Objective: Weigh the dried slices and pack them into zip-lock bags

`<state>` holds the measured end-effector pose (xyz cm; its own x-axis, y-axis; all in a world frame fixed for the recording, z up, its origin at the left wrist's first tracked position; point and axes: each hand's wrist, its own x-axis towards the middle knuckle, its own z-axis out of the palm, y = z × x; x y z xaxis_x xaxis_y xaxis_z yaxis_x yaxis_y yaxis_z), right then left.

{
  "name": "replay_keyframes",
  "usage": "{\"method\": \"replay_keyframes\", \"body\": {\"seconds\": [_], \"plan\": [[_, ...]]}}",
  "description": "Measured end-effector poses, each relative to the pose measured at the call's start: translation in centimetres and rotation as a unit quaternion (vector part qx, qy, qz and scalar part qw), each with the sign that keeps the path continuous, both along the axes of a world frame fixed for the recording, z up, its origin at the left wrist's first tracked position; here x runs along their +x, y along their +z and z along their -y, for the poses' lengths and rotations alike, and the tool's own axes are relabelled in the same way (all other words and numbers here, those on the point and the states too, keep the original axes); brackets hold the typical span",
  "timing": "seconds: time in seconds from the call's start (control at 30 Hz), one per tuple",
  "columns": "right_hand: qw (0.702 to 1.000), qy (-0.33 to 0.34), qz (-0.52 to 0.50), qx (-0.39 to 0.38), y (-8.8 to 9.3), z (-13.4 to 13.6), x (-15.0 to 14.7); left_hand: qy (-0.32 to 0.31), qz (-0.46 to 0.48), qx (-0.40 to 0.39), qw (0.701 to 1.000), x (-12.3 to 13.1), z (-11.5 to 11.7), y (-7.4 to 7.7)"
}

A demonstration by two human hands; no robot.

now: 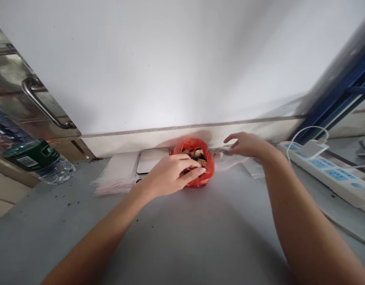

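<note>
A red plastic bag (210, 168) stands with its mouth spread, filled with brown and pale dried pieces (198, 152) whose kind I cannot make out. My left hand (170, 173) reaches over its near left rim, thumb and fingers bent together at the pieces; what lies between the fingertips is hidden. To the right, a clear plastic bag (231, 161) lies on the table with a small brownish piece (219, 154) in or under it. Just above that bag hovers my right hand (244, 145), its thumb and fingers apart and holding nothing visible.
Left of the red bag are a small white scale (153, 159), partly covered by my left hand, and a stack of clear zip bags (117, 172). A water bottle (37, 154) leans at far left. A white power strip (333, 174) with cables lies right. A wall (182, 71) rises behind.
</note>
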<state>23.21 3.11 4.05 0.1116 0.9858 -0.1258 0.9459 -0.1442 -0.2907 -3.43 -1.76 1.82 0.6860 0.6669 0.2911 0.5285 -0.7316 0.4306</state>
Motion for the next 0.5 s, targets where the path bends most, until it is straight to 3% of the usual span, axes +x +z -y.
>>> {"method": "replay_keyframes", "body": {"seconds": [0.13, 0.23, 0.3, 0.4, 0.5], "plan": [[0.985, 0.002, -0.097, 0.142, 3.1, 1.9, -0.1, 0.064, 0.109, -0.039, 0.991, -0.5, -0.5, 0.4], [0.932, 0.051, -0.209, 0.293, 4.6, 3.4, -1.6, 0.128, 0.221, -0.094, 0.962, -1.0, -1.2, 0.7], [0.892, 0.096, -0.276, 0.345, 4.9, 4.0, -3.0, 0.157, 0.287, -0.146, 0.934, -1.2, -1.8, 0.9], [0.838, 0.188, -0.369, 0.357, 4.5, 4.2, -5.3, 0.157, 0.366, -0.275, 0.875, -1.5, -2.4, 1.2], [0.807, 0.283, -0.424, 0.297, 3.6, 4.0, -7.0, 0.148, 0.422, -0.399, 0.800, -1.9, -2.8, 1.2]]}}
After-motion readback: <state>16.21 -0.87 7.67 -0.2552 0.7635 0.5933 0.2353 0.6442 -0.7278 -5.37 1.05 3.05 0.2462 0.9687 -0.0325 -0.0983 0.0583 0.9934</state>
